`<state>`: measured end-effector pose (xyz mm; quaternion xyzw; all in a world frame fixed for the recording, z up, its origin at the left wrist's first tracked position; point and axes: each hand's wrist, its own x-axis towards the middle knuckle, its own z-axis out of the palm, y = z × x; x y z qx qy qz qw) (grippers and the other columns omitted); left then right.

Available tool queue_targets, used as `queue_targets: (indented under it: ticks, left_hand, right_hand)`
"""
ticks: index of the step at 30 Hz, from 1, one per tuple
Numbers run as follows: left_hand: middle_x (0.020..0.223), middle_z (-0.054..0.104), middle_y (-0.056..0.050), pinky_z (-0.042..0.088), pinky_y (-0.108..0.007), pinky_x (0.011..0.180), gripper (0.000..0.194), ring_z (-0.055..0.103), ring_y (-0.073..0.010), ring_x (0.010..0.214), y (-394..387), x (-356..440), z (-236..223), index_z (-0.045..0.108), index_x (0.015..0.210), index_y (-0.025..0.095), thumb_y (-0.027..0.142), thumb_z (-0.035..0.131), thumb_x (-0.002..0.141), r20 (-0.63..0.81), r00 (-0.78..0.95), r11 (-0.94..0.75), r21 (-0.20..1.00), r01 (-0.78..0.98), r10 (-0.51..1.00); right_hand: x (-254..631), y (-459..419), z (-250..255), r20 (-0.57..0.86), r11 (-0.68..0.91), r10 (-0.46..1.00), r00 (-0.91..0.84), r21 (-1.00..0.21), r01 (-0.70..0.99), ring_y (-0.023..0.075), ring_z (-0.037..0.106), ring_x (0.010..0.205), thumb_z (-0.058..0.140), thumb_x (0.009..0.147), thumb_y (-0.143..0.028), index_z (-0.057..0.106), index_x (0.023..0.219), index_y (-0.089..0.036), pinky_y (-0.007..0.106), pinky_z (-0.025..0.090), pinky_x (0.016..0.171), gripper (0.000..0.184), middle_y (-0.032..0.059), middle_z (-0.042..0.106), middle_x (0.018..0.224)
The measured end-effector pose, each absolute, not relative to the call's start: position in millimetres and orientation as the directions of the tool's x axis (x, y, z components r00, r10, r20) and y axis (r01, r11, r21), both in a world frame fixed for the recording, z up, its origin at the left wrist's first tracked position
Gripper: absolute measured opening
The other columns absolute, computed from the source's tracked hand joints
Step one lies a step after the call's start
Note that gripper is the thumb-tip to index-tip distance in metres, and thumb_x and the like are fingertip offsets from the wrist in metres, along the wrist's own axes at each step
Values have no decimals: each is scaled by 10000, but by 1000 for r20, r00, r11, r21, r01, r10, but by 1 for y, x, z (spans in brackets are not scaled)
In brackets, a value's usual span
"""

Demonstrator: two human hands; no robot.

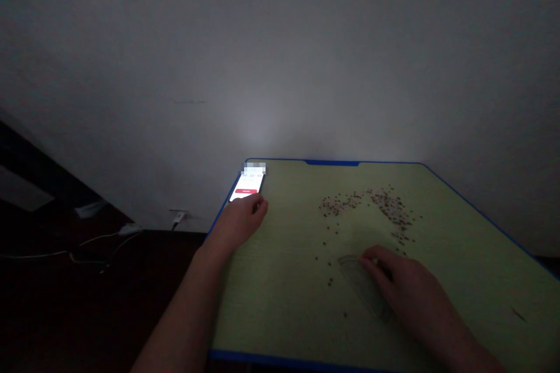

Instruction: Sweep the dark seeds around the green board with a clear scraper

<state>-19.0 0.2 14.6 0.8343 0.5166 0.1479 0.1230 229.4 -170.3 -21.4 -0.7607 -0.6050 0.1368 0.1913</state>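
My left hand point(247, 218) rests at the table's left side with its fingers curled closed, and I see nothing in it. Just beyond its knuckles lies a phone point(248, 182) with a lit screen and a red button on it. Close to the near right of the table, my right hand point(405, 282) pinches the edge of a clear, flat plastic piece point(356, 277) that looks like a protractor. The hand hides part of that piece. Small dark beads or seeds point(394, 210) lie scattered beyond it in two loose clusters, with several strays nearer my side.
The pale green table point(280, 291) has a blue rim and stands against a grey wall point(332, 58). A thin dark mark or sliver point(518, 315) shows at the right. White cables point(96, 239) and a plugged-in socket point(178, 217) are at the left. The room is dim.
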Motion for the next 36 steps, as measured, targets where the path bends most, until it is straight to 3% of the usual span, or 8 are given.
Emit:
queue_targets:
  ticks: [11, 26, 36]
  left_hand:
    - [685, 584, -16, 287, -237, 537, 287, 489, -124, 598, 1, -20, 12, 547, 740, 182, 365, 361, 859, 147, 431, -455, 348, 820, 890]
    - [711, 613, -31, 293, -237, 532, 303, 500, -131, 595, 1, -19, 11, 575, 760, 187, 386, 365, 850, 139, 418, -440, 346, 829, 898]
    - [690, 615, -30, 295, -242, 531, 289, 510, -133, 583, -1, -17, 12, 579, 760, 190, 367, 368, 847, 150, 414, -439, 365, 821, 898]
  right_hand:
    - [225, -166, -22, 104, -134, 975, 195, -426, 895, 188, 619, 594, 425, 864, -379, 653, 803, -259, 283, 397, 538, 265, 9, 669, 647]
    - [210, -128, -14, 148, 14, 989, -2, -83, 996, 188, 610, 548, 466, 871, -334, 613, 787, -227, 259, 290, 460, 200, 20, 657, 615]
    - [210, -136, -12, 132, 99, 988, -79, -153, 983, 173, 599, 555, 479, 869, -330, 608, 777, -225, 257, 313, 483, 189, 13, 651, 622]
